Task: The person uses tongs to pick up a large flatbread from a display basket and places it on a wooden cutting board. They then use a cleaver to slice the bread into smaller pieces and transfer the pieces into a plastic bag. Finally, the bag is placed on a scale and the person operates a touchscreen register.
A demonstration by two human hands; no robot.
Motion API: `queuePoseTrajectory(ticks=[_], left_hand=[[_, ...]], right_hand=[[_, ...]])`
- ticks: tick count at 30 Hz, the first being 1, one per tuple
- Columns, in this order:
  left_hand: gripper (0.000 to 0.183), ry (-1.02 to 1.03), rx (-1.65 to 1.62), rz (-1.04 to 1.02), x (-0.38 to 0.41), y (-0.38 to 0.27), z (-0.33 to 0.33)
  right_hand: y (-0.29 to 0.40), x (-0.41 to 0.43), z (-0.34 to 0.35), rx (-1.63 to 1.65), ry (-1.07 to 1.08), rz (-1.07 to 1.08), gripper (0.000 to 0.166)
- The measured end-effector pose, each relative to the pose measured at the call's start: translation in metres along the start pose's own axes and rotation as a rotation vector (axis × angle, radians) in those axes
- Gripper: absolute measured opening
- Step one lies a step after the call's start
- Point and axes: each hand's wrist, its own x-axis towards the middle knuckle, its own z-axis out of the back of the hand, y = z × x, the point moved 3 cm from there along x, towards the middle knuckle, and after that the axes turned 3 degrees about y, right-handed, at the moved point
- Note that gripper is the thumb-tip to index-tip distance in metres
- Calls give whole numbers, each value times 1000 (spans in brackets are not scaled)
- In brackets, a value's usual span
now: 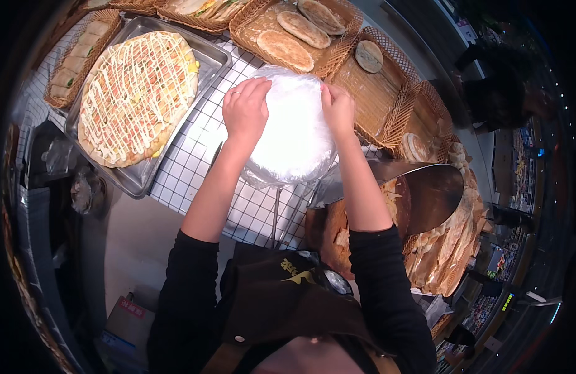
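Observation:
A round, white, overexposed bundle in clear plastic film [290,126] lies in front of me above the grid-patterned counter [185,187]. Glare hides what is inside the film. With bent fingers, my left hand [246,107] grips the film at the bundle's upper left edge. The thumb and fingers of my right hand [338,108] pinch the film at the upper right edge. Left of my hands, a large flatbread [138,98] with sauce drizzled in a lattice sits in a metal tray [150,175].
Wicker baskets [334,61] with oval breads [285,50] line the far side. A curved metal sheet [428,196] stands over a round wooden board [323,233] beside my right forearm. Piled flatbreads [437,262] lie farther right. A dark-clothed person [496,93] stands beyond the counter.

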Motion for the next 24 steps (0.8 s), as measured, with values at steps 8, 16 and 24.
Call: queuePoseTrajectory(ticks=[8,16,24], left_hand=[[30,-168,-312,-351,2,-29,36],[19,648,-1054,-51,-8,-112,118],[77,1117,-773,-177,-50,-160,100]], right_hand=[[73,-56,43,-16,-268,434,10],[104,-175,138,889,-24,-98,54],[56,-274,178,1742,65,-539,23]])
